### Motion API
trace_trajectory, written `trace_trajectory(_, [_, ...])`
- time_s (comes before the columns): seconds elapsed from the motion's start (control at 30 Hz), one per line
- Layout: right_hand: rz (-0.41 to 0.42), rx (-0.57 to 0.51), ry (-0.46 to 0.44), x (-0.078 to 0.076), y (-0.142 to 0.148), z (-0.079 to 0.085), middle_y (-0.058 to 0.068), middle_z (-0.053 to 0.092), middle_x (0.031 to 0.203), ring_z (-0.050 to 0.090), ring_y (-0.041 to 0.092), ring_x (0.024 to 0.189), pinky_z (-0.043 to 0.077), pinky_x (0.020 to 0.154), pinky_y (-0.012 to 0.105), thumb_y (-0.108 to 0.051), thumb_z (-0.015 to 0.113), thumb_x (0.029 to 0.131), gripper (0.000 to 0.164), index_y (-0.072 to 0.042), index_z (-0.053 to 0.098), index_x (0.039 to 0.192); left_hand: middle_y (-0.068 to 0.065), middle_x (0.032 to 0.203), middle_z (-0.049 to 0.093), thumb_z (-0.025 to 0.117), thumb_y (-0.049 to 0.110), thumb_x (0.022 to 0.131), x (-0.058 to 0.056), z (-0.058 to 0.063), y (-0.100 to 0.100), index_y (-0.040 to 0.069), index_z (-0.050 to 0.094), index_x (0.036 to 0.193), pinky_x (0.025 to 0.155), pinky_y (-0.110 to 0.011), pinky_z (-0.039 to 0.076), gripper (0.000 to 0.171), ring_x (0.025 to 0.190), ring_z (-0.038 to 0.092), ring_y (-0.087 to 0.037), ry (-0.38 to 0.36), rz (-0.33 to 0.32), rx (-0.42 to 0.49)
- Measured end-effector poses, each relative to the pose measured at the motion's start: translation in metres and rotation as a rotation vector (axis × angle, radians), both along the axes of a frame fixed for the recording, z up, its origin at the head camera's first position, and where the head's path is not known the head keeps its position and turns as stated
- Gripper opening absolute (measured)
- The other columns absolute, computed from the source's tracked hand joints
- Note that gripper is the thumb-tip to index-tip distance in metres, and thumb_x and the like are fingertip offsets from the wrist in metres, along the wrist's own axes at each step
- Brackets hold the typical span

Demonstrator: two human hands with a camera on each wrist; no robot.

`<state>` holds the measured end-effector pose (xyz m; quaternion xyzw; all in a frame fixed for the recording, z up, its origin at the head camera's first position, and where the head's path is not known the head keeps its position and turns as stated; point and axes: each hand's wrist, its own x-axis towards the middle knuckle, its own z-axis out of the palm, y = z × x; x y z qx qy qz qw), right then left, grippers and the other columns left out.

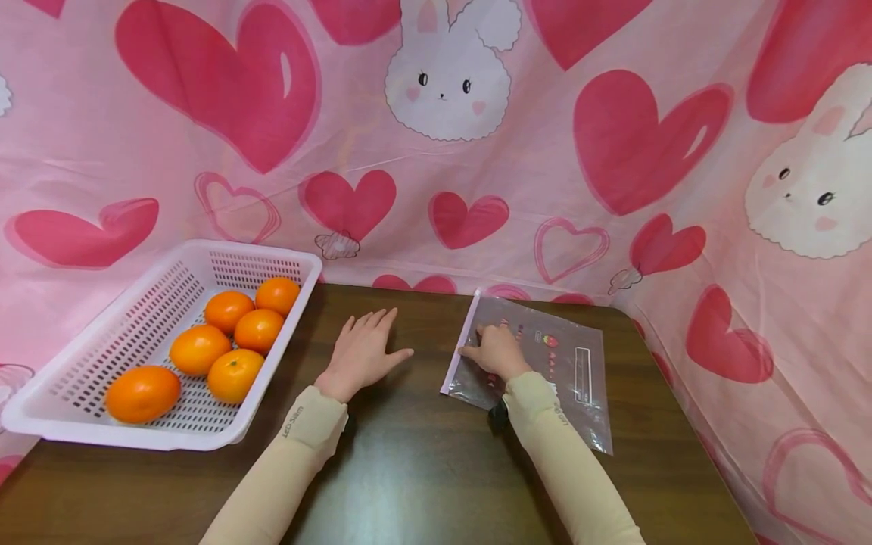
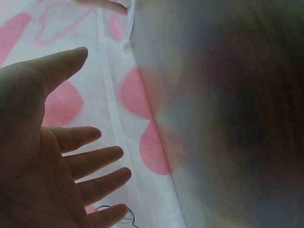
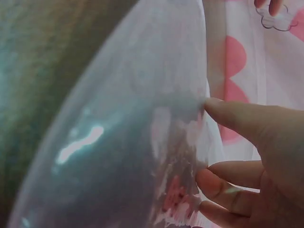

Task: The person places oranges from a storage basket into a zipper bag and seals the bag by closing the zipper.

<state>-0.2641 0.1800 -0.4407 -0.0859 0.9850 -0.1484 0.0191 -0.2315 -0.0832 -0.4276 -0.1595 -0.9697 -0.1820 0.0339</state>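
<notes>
"Sleeves (image 1: 282, 462) up front. L hand (image 1: 361, 352)?"
"Spread. Basket (image 1: 157, 439) w/ oranges (image 1: 200, 350) to its left."
"R hand (image 1: 500, 352)?"
"Bent, touching clear bag (image 1: 567, 367) under it, nr zip edge (image 1: 468, 318); can't tell if pinching."

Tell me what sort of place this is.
Probably a makeshift tabletop workspace, likely indoors: a dark wood-grained table stands against a pink hanging cloth printed with hearts and rabbits, and a white basket of oranges sits on it.
</notes>
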Motion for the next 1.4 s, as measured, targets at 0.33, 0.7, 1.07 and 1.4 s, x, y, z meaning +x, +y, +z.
trace_trajectory(0.33, [0.042, -0.065, 0.104, 0.008, 0.0, -0.005, 0.02, 0.06, 0.103, 0.058, 0.035, 0.098, 0.05, 0.091, 0.047, -0.026, 0.083, 0.087, 0.045, -0.003, 0.073, 0.124, -0.019, 0.153, 0.044, 0.068, 0.055, 0.092, 0.002, 0.002, 0.002, 0.005, 0.04, 0.155, 0.117, -0.06, 0.02, 0.085, 0.139, 0.041, -0.039, -0.005, -0.008, -0.002])
trace_trajectory(0.7, [0.059, -0.086, 0.144, 0.013, -0.007, -0.013, 0.017, 0.069, 0.123, 0.063, 0.037, 0.113, 0.048, 0.099, 0.051, -0.024, 0.082, 0.089, 0.04, -0.007, 0.074, 0.124, -0.019, 0.153, 0.045, 0.068, 0.055, 0.093, 0.001, 0.0, 0.003, 0.005, 0.041, 0.155, 0.116, -0.06, 0.022, 0.084, 0.139, 0.042, -0.039, -0.002, -0.017, -0.005])
trace_trajectory(1.07, [0.146, -0.034, 0.198, 0.02, -0.006, -0.014, 0.022, 0.069, 0.105, 0.061, 0.043, 0.107, 0.048, 0.094, 0.051, -0.02, 0.08, 0.09, 0.034, -0.006, 0.076, 0.121, -0.019, 0.152, 0.046, 0.068, 0.055, 0.093, 0.001, 0.0, 0.006, 0.005, 0.041, 0.155, 0.116, -0.06, 0.023, 0.084, 0.139, 0.042, -0.039, 0.002, -0.028, -0.004])
trace_trajectory(1.4, [0.177, -0.112, 0.252, 0.022, -0.005, -0.014, 0.015, 0.07, 0.095, 0.066, 0.037, 0.093, 0.053, 0.082, 0.049, -0.013, 0.084, 0.084, 0.02, -0.006, 0.082, 0.103, -0.02, 0.152, 0.046, 0.069, 0.053, 0.092, 0.003, 0.001, 0.008, 0.004, 0.041, 0.155, 0.116, -0.06, 0.023, 0.085, 0.139, 0.043, -0.039, -0.015, -0.031, -0.003])
